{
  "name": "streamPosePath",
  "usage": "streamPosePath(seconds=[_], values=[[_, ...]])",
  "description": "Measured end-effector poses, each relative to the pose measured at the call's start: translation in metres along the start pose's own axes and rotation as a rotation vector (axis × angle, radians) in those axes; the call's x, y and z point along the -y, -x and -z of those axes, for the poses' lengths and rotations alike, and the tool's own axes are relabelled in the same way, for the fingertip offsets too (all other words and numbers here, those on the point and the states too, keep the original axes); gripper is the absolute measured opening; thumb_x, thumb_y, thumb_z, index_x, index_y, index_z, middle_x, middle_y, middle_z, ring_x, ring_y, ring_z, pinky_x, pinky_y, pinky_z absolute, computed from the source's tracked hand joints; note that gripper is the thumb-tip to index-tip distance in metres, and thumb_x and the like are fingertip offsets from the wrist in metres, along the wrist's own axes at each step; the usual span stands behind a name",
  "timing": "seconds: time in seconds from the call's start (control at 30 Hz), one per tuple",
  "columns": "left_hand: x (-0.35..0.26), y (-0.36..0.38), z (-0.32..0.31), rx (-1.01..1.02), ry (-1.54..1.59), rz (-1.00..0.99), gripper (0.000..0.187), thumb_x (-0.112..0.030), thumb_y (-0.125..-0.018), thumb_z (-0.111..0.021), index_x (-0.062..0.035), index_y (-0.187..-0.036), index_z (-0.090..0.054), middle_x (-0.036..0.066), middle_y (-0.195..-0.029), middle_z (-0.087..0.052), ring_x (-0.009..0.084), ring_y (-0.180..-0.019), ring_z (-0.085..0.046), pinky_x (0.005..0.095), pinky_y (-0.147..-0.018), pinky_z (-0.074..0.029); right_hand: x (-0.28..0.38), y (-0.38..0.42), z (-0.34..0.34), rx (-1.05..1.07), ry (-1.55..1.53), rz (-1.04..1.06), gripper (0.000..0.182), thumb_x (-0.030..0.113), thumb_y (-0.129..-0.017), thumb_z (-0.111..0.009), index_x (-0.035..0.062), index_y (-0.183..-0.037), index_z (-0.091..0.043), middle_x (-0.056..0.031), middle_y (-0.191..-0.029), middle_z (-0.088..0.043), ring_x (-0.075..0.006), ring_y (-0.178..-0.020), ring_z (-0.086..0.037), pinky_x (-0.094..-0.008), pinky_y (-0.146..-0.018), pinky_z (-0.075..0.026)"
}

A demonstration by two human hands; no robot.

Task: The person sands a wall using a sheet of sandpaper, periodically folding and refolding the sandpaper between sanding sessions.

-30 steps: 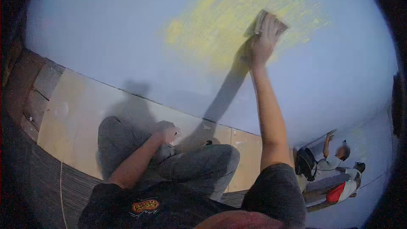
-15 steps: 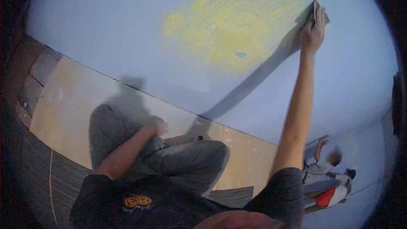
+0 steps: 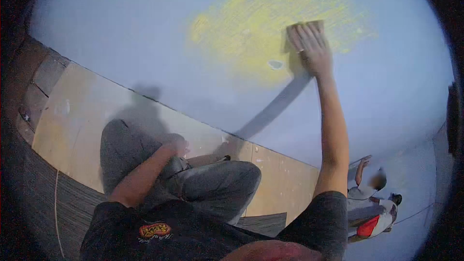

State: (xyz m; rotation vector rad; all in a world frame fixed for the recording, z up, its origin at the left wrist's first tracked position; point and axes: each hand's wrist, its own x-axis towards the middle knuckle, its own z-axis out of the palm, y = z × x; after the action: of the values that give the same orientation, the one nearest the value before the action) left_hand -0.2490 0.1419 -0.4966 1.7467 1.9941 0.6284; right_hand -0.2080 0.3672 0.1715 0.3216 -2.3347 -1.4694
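My right hand (image 3: 313,48) reaches up to the pale blue wall (image 3: 386,82), its fingers pressed flat over a dark brown piece of sandpaper (image 3: 316,23). A ring shows on one finger. Beneath and around the sandpaper lies a scratched yellow patch (image 3: 241,34) with small pale spots in it. Low on the left, my left hand (image 3: 180,145) rests by my raised knee (image 3: 121,137). It is dim and its fingers are not clear; I see nothing in it.
Below the wall runs a tan panel (image 3: 280,174), then a dark ribbed floor (image 3: 36,183) with a thin pale cord (image 3: 57,203). My bent legs (image 3: 222,179) are close to the panel. At the lower right, two people (image 3: 374,198) are near the same wall, one with an arm raised.
My right hand has moved left and down with the sandpaper, from the patch's right edge onto its yellow area. The left hand stays by the knee.
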Motion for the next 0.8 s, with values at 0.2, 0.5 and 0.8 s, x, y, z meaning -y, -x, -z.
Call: streamPosePath(seconds=[0.2, 0.5, 0.8], values=[[-0.031, 0.019, 0.077, 0.279, 0.008, 0.009, 0.051, -0.047, -0.087, -0.061, -0.0004, -0.105, -0.071, 0.023, -0.104, -0.070, 0.0417, -0.098, -0.066, 0.0544, -0.090, -0.050, -0.066, -0.044, 0.019, -0.700, -0.199, -0.765, 0.051, 0.001, -0.094, -0.043, 0.0066, -0.145, -0.052, -0.0174, -0.150, -0.049, -0.0359, -0.143, -0.041, -0.0451, -0.120, -0.029], [-0.031, 0.031, 0.066, 0.163, 0.017, 0.039, 0.049, -0.050, -0.086, -0.060, -0.0051, -0.101, -0.072, 0.020, -0.105, -0.069, 0.0378, -0.101, -0.065, 0.0552, -0.089, -0.050, 0.185, 0.012, -0.073, -0.035, -0.454, -0.159, 0.051, 0.019, -0.094, -0.050, 0.0123, -0.145, -0.053, -0.0076, -0.152, -0.050, -0.0276, -0.144, -0.040, -0.0481, -0.121, -0.028], [0.006, -0.020, -0.031, 0.286, 0.116, 0.100, 0.052, -0.048, -0.091, -0.058, -0.0029, -0.111, -0.073, 0.023, -0.116, -0.070, 0.0391, -0.107, -0.067, 0.0508, -0.094, -0.051, -0.058, -0.017, 0.015, -0.524, -0.042, -0.377, 0.053, -0.002, -0.085, -0.056, 0.0084, -0.136, -0.062, -0.0126, -0.142, -0.058, -0.0328, -0.139, -0.047, -0.0468, -0.118, -0.034]])
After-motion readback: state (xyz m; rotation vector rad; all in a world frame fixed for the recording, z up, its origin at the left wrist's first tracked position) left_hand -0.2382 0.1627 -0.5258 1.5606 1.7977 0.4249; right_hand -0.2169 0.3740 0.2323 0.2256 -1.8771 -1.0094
